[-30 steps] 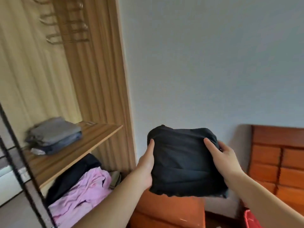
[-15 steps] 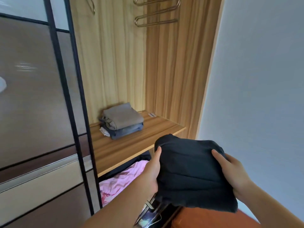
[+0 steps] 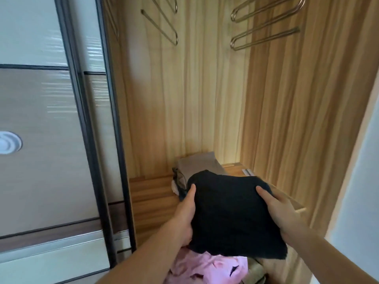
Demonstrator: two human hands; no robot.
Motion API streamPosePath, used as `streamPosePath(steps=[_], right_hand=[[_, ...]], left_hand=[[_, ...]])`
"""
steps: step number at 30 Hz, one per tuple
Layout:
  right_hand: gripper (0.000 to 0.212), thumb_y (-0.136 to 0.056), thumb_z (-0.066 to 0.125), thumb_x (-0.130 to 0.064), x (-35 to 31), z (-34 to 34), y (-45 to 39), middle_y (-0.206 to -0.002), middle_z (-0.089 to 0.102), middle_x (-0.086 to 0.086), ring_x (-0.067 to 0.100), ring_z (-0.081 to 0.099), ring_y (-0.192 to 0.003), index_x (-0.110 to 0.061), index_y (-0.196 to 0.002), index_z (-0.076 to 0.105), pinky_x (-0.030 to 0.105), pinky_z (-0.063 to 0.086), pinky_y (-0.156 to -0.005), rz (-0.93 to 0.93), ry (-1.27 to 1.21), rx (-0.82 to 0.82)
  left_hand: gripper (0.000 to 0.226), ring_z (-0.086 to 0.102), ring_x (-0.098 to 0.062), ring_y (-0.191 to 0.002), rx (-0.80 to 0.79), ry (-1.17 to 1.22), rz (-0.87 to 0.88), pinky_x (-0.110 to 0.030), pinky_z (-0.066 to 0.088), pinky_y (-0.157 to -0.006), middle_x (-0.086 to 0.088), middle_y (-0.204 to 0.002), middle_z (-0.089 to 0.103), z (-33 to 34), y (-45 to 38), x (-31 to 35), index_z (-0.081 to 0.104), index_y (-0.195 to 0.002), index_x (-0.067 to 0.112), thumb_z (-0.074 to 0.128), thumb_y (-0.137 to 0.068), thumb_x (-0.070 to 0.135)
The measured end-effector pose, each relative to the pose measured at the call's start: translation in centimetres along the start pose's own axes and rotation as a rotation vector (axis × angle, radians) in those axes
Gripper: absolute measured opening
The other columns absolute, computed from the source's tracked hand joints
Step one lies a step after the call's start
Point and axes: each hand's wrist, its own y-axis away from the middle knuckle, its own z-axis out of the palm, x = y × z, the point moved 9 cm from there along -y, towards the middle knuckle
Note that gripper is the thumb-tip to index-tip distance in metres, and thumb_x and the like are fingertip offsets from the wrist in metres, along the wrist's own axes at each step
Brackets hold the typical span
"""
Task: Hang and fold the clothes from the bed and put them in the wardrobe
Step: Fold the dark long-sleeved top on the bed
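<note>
A folded black garment [image 3: 231, 214] is held out in front of me over the wooden wardrobe shelf [image 3: 151, 197]. My left hand [image 3: 184, 214] grips its left edge, thumb on top. My right hand [image 3: 281, 212] grips its right edge, thumb lying across the cloth. Just behind the black garment, a small stack of folded grey and beige clothes [image 3: 196, 167] sits at the back of the shelf, partly hidden by it.
Metal hangers [image 3: 264, 35] hang high in the wardrobe, more hangers [image 3: 164, 23] to the left. The sliding door [image 3: 51, 140] with its dark frame stands at left. Pink clothing [image 3: 207, 267] lies below the shelf. A pale wall [image 3: 359, 181] is at right.
My view has swung left and closer into the wardrobe. Both hands have carried the black garment forward, from beside the shelf to above it, up against the folded stack.
</note>
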Motion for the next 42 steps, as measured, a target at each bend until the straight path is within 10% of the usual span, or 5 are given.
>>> streamPosePath(steps=[14,17,26,35,42], right_hand=[[0.027,-0.089,0.059,-0.05,0.4,7.1,-15.6,-0.105,0.067,0.003,0.025,0.064,-0.098,-0.028,-0.103,0.064,0.049,0.049,-0.096,-0.017,0.184,-0.1],[0.038,-0.09,0.058,-0.049,1.2,8.2,-19.0,-0.096,0.067,0.002,0.022,0.064,-0.091,-0.019,-0.113,0.064,0.039,0.052,-0.086,-0.023,0.212,-0.091],[0.044,-0.088,0.057,-0.055,-2.8,15.3,-34.6,-0.097,0.067,0.0,0.022,0.065,-0.088,-0.019,-0.112,0.065,0.033,0.052,-0.071,-0.073,0.234,-0.159],[0.054,-0.098,0.044,-0.04,1.8,20.9,-40.9,-0.157,0.021,0.002,0.026,0.032,-0.139,-0.03,-0.149,0.028,0.042,0.031,-0.113,-0.582,0.877,-0.276],[0.053,-0.101,0.032,-0.048,6.7,24.1,-44.8,-0.162,0.011,-0.003,0.018,0.014,-0.147,-0.034,-0.151,0.023,0.035,0.013,-0.117,-0.37,0.923,-0.53]], left_hand=[[0.079,0.06,-0.03,-0.093,0.036,0.07,0.029,-0.042,0.053,-0.076,-0.008,-0.123,0.056,-1.0,-14.3,6.3,0.028,-0.15,0.034,0.059,-0.084,0.064],[0.088,0.055,-0.034,-0.112,0.096,0.08,0.044,-0.051,0.048,-0.095,-0.012,-0.142,0.047,-1.6,-17.9,6.6,0.015,-0.153,0.041,0.061,-0.082,0.065],[0.073,0.062,-0.03,-0.1,0.128,0.013,0.122,-0.042,0.052,-0.083,-0.007,-0.11,0.065,-1.4,-28.9,16.1,0.056,-0.131,0.021,0.051,-0.082,0.075],[0.071,0.029,-0.026,-0.138,0.55,-1.434,0.697,-0.045,0.032,-0.108,0.001,-0.156,0.024,-1.5,-33.3,20.7,0.022,-0.149,0.035,0.02,-0.089,0.074],[0.09,0.012,-0.024,-0.147,0.317,-1.488,0.423,-0.05,0.021,-0.117,0.006,-0.162,0.01,-1.5,-38.5,17.1,0.011,-0.153,0.038,0.017,-0.077,0.087]])
